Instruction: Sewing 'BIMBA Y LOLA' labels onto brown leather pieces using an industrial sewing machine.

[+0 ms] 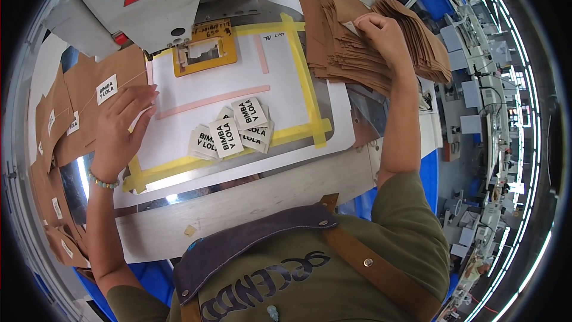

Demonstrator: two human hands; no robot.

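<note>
At the far left, brown pieces [76, 137] overlap down the side of the counter [322, 180], several bearing white labels with dark print. One labelled piece [89, 77] lies higher up, just beyond the left hand [121, 128]. That hand hovers at the left edge of a white sheet [280, 104], its fingers [132, 96] loosely extended and the thumb apart from them; a beaded bracelet [104, 183] circles the wrist. Whether the fingertips touch anything is hard to tell. Above stands a pale sewing machine [134, 9], with a yellow frame [205, 68] beside its head, over the sheet. Yellow tape [308, 92] borders the sheet, and pink strips [214, 102] cross it. Below the longer strip, a loose pile of white labels [228, 137] lies fanned and overlapping. Farther right rises a stack of brown pieces [336, 50]. Over it, the right hand [381, 33] has its fingers drawn together, pinching a small white piece [350, 28]. A second brown stack [420, 45] sits just beyond that hand.
</note>
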